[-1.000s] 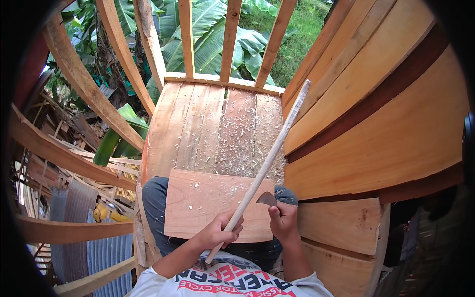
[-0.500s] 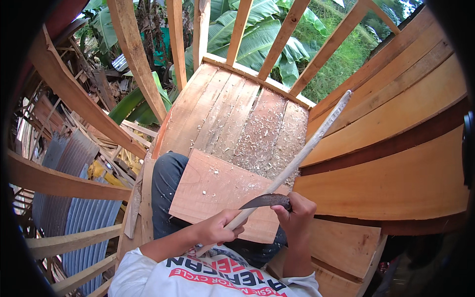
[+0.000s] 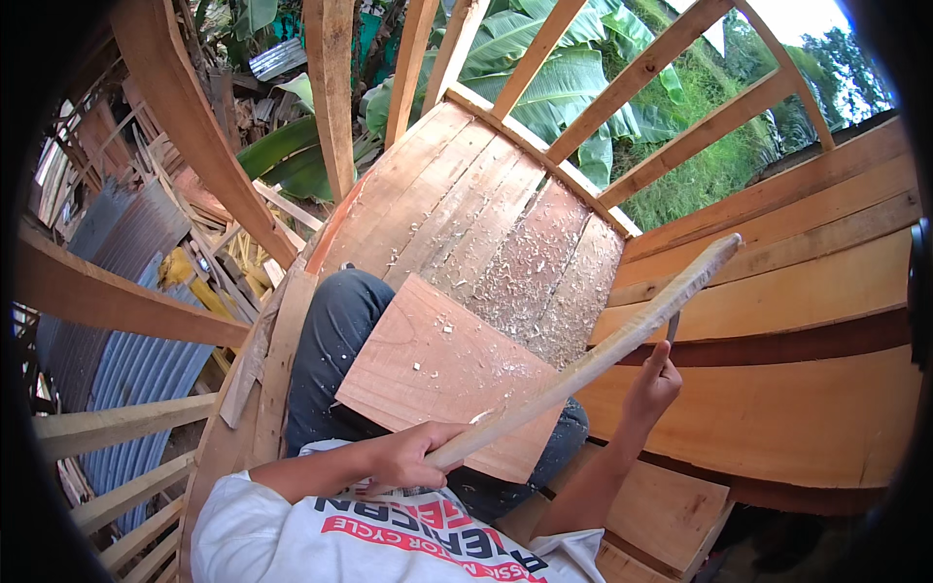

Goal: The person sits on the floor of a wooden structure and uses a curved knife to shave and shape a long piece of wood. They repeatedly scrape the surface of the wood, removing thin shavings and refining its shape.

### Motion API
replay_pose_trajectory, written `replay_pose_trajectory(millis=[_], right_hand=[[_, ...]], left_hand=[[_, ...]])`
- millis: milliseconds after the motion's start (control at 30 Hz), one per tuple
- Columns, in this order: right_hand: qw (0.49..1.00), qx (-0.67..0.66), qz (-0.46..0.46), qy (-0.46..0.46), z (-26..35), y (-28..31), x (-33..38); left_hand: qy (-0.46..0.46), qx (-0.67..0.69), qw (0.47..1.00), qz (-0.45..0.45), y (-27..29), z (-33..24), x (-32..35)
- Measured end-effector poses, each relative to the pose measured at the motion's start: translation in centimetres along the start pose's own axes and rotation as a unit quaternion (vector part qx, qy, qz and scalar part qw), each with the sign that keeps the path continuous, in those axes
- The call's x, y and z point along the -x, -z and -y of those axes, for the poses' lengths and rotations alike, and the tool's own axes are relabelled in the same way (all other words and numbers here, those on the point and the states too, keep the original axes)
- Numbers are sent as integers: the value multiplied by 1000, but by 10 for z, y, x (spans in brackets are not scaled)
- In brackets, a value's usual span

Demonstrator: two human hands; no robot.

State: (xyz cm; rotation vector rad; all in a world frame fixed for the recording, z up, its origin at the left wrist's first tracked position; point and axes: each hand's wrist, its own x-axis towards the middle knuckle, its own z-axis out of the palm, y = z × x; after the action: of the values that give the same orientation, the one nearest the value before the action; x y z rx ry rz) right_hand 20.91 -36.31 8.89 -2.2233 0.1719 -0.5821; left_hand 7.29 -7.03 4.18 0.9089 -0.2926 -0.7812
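A long pale wooden stick [image 3: 593, 367] slants up and to the right across my lap. My left hand [image 3: 410, 458] is closed round its lower end. My right hand [image 3: 651, 389] is raised beside the stick's upper part, gripping a curved knife [image 3: 673, 327]. Only a short dark piece of the knife shows above the fingers; the stick and the hand hide the rest. Under the stick, a reddish flat board [image 3: 437, 364] rests across my legs with a few pale chips on it.
Wood shavings [image 3: 530, 262] lie scattered over the plank floor [image 3: 418, 204] ahead. Upright wooden slats [image 3: 330, 97] line the left and far sides. A plank wall [image 3: 758, 398] rises on the right. Corrugated metal sheets [image 3: 146, 360] and scrap wood lie outside on the left.
My right hand has moved up and to the right with the knife, from near the stick's lower part to beside its upper part. The stick now leans lower to the right.
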Motion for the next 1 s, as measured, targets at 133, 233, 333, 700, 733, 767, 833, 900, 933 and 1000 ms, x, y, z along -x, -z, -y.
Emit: replay_pose_trajectory(millis=[133,233,333,700,733,767,833,900,933,1000], right_hand=[[997,-37,63,1,11,13,19],[972,9,184,142,36,-20,78],[953,70,224,191,42,-30,84],[969,59,74,228,25,-31,25],[990,25,63,126,17,-25,8],[998,-10,49,24,12,-20,-4],[998,-13,53,30,5,-9,1],[992,-31,117,46,9,-9,23],[983,-18,157,92,23,-16,43],[959,25,235,159,37,-32,81]], left_hand=[[42,97,994,4,4,4,9],[24,105,994,14,23,8,-4],[8,57,998,5,17,-6,-10],[-5,6,1000,-11,10,-6,-3],[0,-1,1000,1,8,-2,2],[3,-9,1000,14,9,0,5],[21,26,999,5,9,-4,11],[51,136,989,-4,13,0,13],[30,157,987,11,18,7,9],[-16,194,980,42,31,15,-1]])
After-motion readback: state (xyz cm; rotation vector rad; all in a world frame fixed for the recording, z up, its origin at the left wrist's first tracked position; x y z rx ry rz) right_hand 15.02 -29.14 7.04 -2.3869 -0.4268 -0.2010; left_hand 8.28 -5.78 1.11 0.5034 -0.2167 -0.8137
